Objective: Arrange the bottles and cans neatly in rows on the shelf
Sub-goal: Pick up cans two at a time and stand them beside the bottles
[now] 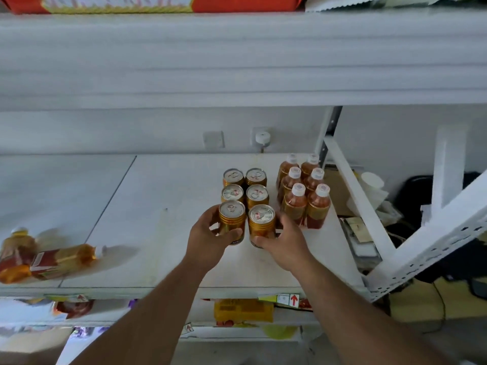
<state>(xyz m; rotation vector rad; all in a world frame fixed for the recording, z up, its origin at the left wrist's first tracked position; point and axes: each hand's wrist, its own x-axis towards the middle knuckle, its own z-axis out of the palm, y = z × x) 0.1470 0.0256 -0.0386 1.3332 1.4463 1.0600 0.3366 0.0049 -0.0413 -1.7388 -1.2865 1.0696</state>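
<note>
- Gold cans stand in two columns on the white shelf [168,233]: four at the back [245,185], and a front pair, each in a hand.
- Left hand [210,239] is wrapped around the front-left can [232,222], thumb across its face; right hand [283,242] grasps the front-right can [261,225] low on its side. Both cans look upright, though whether their bases are down on the board I cannot tell.
- Risk: pushing either can back too hard could knock the cans just behind it and spoil the columns.
- Risk: the right hand's fingers sit close to the front bottle [294,206] of the six-bottle block [305,191] (tall, narrow, easily toppled); a wide withdrawal could tip it into its neighbours.
- Risk: two bottles [52,259] lie on their sides near the front edge at far left, well apart from the rows; round bodies may roll off if the shelf is jolted.
</note>
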